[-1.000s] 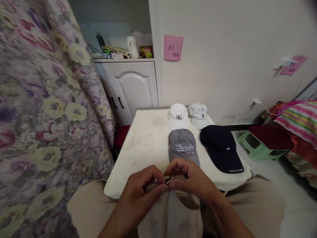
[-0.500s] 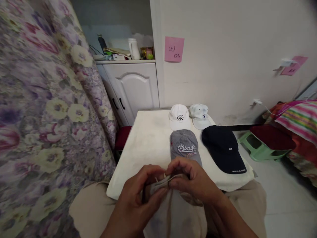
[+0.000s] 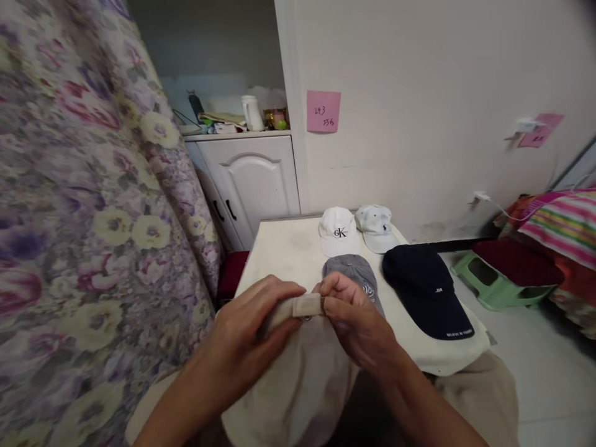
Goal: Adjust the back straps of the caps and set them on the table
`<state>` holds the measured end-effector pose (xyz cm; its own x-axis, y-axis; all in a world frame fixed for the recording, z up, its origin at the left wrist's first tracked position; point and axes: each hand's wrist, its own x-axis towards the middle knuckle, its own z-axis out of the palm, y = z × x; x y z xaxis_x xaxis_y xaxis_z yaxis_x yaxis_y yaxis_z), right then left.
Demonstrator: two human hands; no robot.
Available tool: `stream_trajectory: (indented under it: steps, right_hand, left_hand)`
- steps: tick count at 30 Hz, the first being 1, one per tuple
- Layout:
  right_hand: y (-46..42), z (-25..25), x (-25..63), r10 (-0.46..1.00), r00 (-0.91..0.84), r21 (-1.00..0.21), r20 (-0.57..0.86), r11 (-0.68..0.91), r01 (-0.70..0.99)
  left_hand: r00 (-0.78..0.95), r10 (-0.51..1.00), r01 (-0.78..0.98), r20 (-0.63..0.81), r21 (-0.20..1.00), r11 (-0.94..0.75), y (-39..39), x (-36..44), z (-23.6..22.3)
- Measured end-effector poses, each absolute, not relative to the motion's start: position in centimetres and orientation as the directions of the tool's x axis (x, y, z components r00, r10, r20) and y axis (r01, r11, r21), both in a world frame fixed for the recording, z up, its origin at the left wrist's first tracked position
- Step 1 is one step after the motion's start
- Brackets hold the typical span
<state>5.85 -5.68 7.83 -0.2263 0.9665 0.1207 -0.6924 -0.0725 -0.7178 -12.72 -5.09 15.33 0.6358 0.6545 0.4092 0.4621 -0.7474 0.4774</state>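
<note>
I hold a beige cap [image 3: 298, 379] above my lap, its back strap [image 3: 305, 305] stretched between my hands. My left hand [image 3: 249, 338] is closed on the strap's left end and the cap's rim. My right hand [image 3: 356, 320] pinches the strap's right end. Just beyond my hands a grey cap [image 3: 356, 276] with white lettering lies on the small white table [image 3: 279, 261], partly hidden by my right hand. A dark navy cap [image 3: 426, 288] lies to its right. A white cap [image 3: 339, 231] with a black logo and a pale blue cap [image 3: 376, 220] sit at the table's far edge.
A floral curtain [image 3: 84, 217] hangs close on the left. A white cabinet [image 3: 249, 180] with clutter on top stands behind the table. A pink note [image 3: 323, 111] is stuck on the wall. A green stool [image 3: 493, 282] and striped bedding [image 3: 559, 230] are at right.
My hands have risen with the beige cap and drawn the strap out flat between them. The view has tilted, so the table and caps sit lower in the picture.
</note>
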Motion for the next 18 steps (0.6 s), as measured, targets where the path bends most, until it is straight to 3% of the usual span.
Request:
stream_trajectory:
  steps: [8,10,15,18]
  right_hand:
    - [-4.3,3.6,5.9,0.993,-0.117,-0.677,-0.007,-0.091,-0.730]
    - [-4.4,3.0,6.4,0.995,-0.093,-0.684,-0.019,-0.081,-0.725]
    - [-4.7,2.2,6.8,0.998,-0.040,-0.660,-0.041,-0.057,-0.749]
    - [-4.7,1.8,6.6,0.999,-0.042,-0.606,-0.026,-0.049,-0.794]
  left_hand:
    - [0.681,0.687,0.462,0.256,0.578,-0.673,-2.0,-11.3,10.4]
    - [0.686,0.681,0.511,0.258,0.495,-0.703,-2.0,-10.7,9.5]
    - [0.666,0.632,0.673,0.398,0.046,-0.738,-3.7,-9.4,8.0]
    - [0.613,0.631,0.709,0.475,0.021,-0.705,-5.0,-9.1,7.1]
